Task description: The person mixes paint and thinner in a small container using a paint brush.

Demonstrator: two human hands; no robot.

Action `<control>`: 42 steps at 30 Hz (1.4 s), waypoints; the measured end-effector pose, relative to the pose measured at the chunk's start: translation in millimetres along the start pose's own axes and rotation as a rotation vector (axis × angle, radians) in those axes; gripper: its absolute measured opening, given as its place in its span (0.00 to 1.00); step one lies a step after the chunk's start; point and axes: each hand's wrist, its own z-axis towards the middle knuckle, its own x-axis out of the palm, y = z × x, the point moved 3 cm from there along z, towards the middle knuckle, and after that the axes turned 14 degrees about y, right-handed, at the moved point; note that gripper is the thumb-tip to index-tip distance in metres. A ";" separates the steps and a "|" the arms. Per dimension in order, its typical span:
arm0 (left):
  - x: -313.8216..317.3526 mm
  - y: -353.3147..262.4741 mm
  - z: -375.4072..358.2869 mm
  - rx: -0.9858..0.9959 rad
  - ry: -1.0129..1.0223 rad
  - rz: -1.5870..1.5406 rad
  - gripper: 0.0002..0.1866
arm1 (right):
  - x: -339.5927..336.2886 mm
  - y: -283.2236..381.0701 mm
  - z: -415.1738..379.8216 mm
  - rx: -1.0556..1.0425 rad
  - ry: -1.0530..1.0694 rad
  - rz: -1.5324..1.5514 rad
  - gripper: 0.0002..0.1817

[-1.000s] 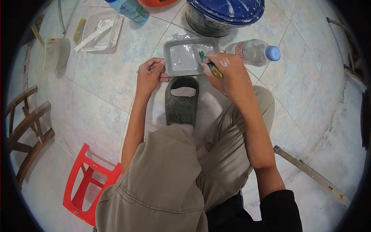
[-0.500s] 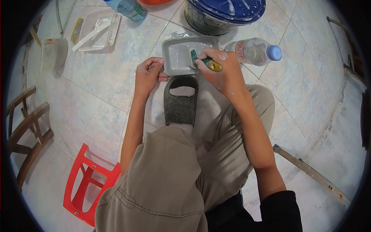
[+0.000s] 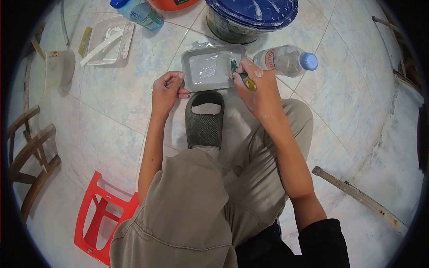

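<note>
A grey plastic tray (image 3: 189, 83) sits on the floor in front of my foot, with wet grey paint (image 3: 203, 68) spread over its bottom. My left hand (image 3: 166, 91) grips the tray's left edge, thumb near the rim and fingers low beside the wall. In my right hand (image 3: 261, 91) is a paintbrush (image 3: 249, 83) with a green and yellow handle. Its head lies against the inside of the tray's right wall; the bristles are partly hidden. White smears mark the right hand.
Right of the tray lies a clear bottle (image 3: 286, 61). A blue-lidded bucket (image 3: 252, 29) stands behind it. To the left are a white tray (image 3: 127, 47) with a flat stick (image 3: 100, 48) and a blue bottle (image 3: 145, 17). A red plastic stool (image 3: 89, 214) and wooden chair parts (image 3: 33, 143) lie nearer.
The brush has moved from the middle of the paint to the tray's right wall, with my right hand turning along. The left hand keeps its hold. The whole view has shifted slightly.
</note>
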 end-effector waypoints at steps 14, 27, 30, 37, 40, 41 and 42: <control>-3.1 3.9 1.2 -0.007 -0.041 0.083 0.15 | 40.6 21.4 -6.6 0.034 0.117 -0.317 0.16; -2.5 2.9 0.7 -0.004 -0.018 0.077 0.15 | 28.0 28.2 -1.6 -0.122 0.124 -0.198 0.18; -7.3 8.0 2.3 0.044 -0.002 0.098 0.15 | 41.4 28.9 -9.7 -0.270 0.011 -0.271 0.17; -8.8 8.9 2.1 0.033 -0.009 0.098 0.14 | 46.3 41.2 -9.0 -0.129 -0.001 -0.371 0.11; -4.8 5.9 1.3 0.021 -0.017 0.097 0.14 | 40.6 43.8 -5.3 -0.019 0.028 -0.311 0.16; -3.7 5.0 0.7 0.020 -0.017 0.096 0.13 | 39.7 43.4 -5.1 -0.013 0.027 -0.293 0.18; -3.4 4.8 0.6 0.020 -0.017 0.094 0.13 | 38.5 42.7 -4.9 -0.007 0.026 -0.277 0.20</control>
